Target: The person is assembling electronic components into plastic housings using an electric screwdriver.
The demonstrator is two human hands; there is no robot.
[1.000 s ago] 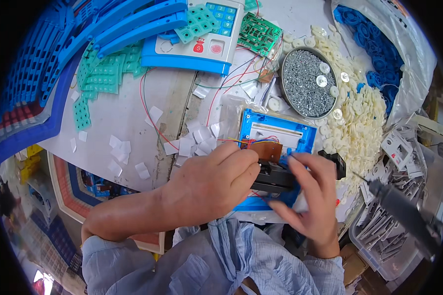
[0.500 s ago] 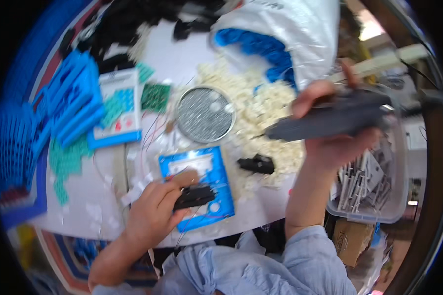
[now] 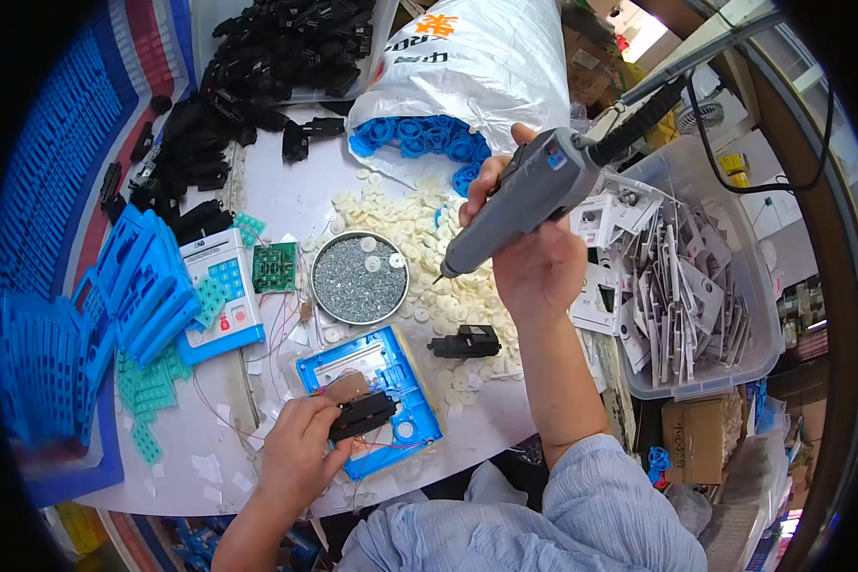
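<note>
My left hand (image 3: 298, 440) pinches a small black plastic part (image 3: 364, 416) over an open blue plastic casing (image 3: 412, 415), which lies on the table with thin red wires about it. Raised above a heap of cream plastic discs (image 3: 481, 297), my right hand (image 3: 543, 272) is wrapped round a grey electric screwdriver (image 3: 517, 202). Its thin bit slants down to the left, clear of the casing. Between the casing and the discs lies another black part (image 3: 465, 341). A round tin of small metal screws (image 3: 360, 278) stands just behind the casing.
Blue frames (image 3: 143, 286) and a white-and-blue keypad unit (image 3: 221, 296) lie at left, beside a green circuit board (image 3: 275, 267). Black parts (image 3: 286, 48) are piled at the back. A white sack (image 3: 486, 67) spills blue rings. A clear bin (image 3: 772, 324) holds white plates.
The screwdriver has swung from nearly level to tilted, its bit lower and further left. My left hand still grips the black part over the casing. The whole view has shifted.
</note>
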